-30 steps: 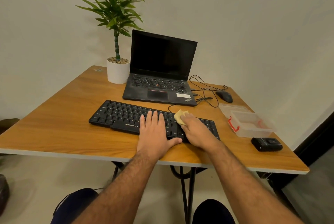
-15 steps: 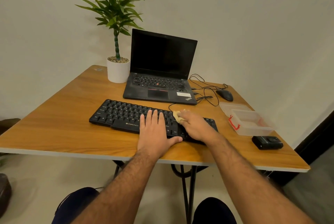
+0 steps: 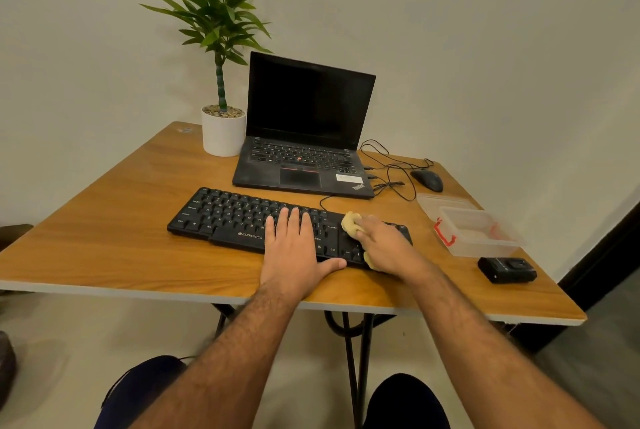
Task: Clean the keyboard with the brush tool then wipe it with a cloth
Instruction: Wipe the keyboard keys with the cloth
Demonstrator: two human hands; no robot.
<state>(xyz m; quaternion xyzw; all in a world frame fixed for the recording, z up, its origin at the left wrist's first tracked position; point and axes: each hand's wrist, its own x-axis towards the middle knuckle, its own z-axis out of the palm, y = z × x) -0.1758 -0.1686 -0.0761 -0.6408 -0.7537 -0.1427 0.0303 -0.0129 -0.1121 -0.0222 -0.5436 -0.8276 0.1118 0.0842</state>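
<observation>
A black keyboard lies across the middle of the wooden table. My left hand rests flat on its middle keys, fingers straight and together. My right hand presses a small yellow cloth onto the keyboard's right end. The cloth sticks out past my fingertips and a bit shows under my palm; most of it is hidden by the hand. No brush tool is in view.
An open black laptop stands behind the keyboard, beside a potted plant. A mouse and loose cables lie at the back right. A clear plastic box with red clasps and a small black device sit to the right.
My right hand slid the cloth left along the keyboard, then back to the right end. My left hand stayed flat on the keys.
</observation>
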